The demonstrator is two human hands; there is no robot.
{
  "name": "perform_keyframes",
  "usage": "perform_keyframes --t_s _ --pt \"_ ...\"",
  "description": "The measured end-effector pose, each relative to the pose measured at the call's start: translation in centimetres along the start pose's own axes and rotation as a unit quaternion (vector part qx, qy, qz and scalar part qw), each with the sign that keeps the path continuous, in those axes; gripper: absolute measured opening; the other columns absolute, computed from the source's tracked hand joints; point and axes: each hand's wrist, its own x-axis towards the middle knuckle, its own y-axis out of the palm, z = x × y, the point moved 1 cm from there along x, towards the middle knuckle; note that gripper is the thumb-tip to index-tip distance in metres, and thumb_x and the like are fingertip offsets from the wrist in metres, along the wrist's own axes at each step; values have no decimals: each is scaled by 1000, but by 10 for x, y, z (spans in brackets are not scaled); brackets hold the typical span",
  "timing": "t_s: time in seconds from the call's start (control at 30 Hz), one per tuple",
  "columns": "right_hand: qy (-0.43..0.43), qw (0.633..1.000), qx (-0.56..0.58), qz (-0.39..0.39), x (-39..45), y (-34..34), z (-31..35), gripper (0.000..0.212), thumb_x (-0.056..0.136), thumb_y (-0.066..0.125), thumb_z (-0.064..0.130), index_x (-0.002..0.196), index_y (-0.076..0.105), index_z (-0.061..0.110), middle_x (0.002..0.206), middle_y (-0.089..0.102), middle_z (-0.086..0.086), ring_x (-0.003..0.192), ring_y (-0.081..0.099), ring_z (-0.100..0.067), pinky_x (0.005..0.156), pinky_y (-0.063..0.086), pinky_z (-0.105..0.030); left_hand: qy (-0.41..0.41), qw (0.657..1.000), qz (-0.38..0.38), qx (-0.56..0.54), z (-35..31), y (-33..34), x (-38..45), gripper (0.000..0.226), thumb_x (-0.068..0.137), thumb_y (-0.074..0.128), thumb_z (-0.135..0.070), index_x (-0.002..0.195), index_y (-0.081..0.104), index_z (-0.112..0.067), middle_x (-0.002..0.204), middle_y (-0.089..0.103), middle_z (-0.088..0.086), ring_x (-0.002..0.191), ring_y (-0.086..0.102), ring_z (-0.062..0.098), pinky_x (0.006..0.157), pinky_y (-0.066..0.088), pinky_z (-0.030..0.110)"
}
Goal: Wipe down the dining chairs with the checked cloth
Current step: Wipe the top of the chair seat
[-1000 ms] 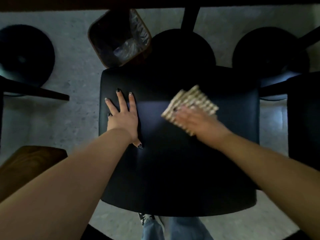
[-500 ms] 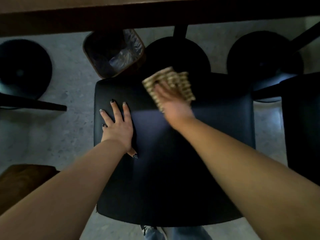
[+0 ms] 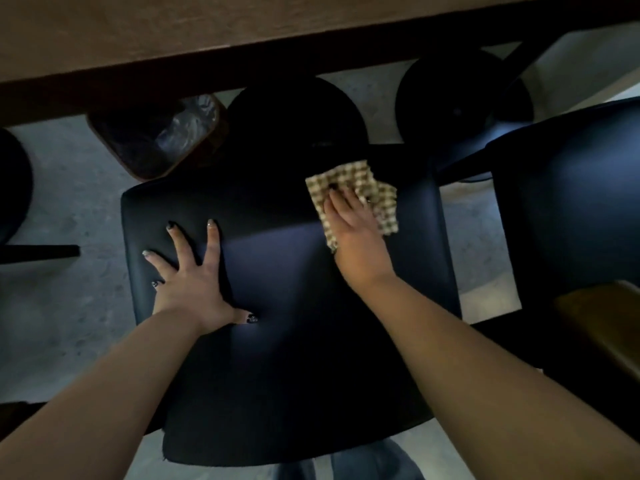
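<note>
Pressing flat, your right hand [image 3: 356,233] pins the checked cloth [image 3: 353,192] to the chair seat [image 3: 294,341] at 1 o'clock, fingers straight. Your left hand [image 3: 188,282] lies splayed, palm down, at 9 o'clock. No legible writing shows — the bin [image 3: 156,136] at 11 o'clock sits in shadow, its contents indistinct.

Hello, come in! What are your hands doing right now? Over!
Left hand flat, fingers spread, on black padded chair seat. Right hand pressing beige-and-brown checked cloth near seat's far right corner. Nothing in the way.
</note>
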Motion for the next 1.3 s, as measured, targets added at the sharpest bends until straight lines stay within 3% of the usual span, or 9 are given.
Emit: perform_keyframes --t_s 0.13,0.27,0.43,0.57,0.63,0.77,0.87,1.03,1.3 --pt "216 975 21 -56 -44 -15 -62 70 70 41 -11 139 41 -4 147 36 -24 139 29 -40 114 23 -49 -7 1000 2 -4 -1 -1 0 156 47 84 -67 140 -38 -38 151 -39 13 137 -18 59 108 29 65" --pt "487 861 109 -95 -89 -21 -68 62 79 55 -9 138 38 -5 143 37 -24 132 34 -36 111 28 -42 -4 1000 2 -2 -1 -2 0 157 45 85 -67 141 -37 -38 150 -40 14 137 -19 59 106 29 66" --pt "469 868 138 -91 -113 -16 -31 60 87 48 -9 144 29 -6 152 26 -23 143 17 -36 118 12 -36 -8 1000 4 -5 -2 -4 -2 158 46 86 -65 140 -37 -39 149 -43 12 137 -21 58 107 30 66" --pt "452 855 163 -195 -93 -58 -19 48 92 40 -3 140 42 0 136 47 -14 116 53 -33 102 29 -8 -6 1000 10 -5 -2 -4 -9 154 50 84 -66 143 -35 -36 151 -40 12 138 -20 56 108 30 64" --pt "382 896 78 -214 -74 -82 -26 57 85 37 3 142 37 1 147 36 -19 135 35 -37 116 16 -28 1 1000 10 1 -1 -2 -12 150 54 82 -67 144 -34 -34 153 -38 11 140 -19 54 109 32 61" --pt "99 991 -85 -7 -49 -67 -19 68 77 29 24 141 40 3 148 35 -23 139 28 -42 113 17 -54 -1 1000 6 6 2 1 -11 147 57 80 -68 144 -34 -34 154 -36 9 141 -18 53 107 37 58" --pt "-33 977 -107 180 -53 -38 11 77 85 22 52 146 33 7 155 24 -16 145 17 -33 117 10 -49 -4 1000 -1 14 0 3 -8 148 57 80 -67 144 -34 -33 153 -36 11 141 -17 54 107 37 58" --pt "126 990 -43 -49 -36 -26 19 55 85 53 45 125 52 6 133 44 -18 121 43 -36 96 40 -47 -13 1000 0 12 -1 7 -5 150 56 81 -66 144 -35 -32 153 -37 13 140 -16 55 108 36 58" --pt "328 938 -36 -112 -29 8 41 36 97 43 28 126 50 9 110 51 -16 93 51 -31 70 42 -37 -14 1000 -7 6 -2 10 -4 148 59 81 -64 144 -35 -29 152 -36 17 139 -16 57 111 29 58"
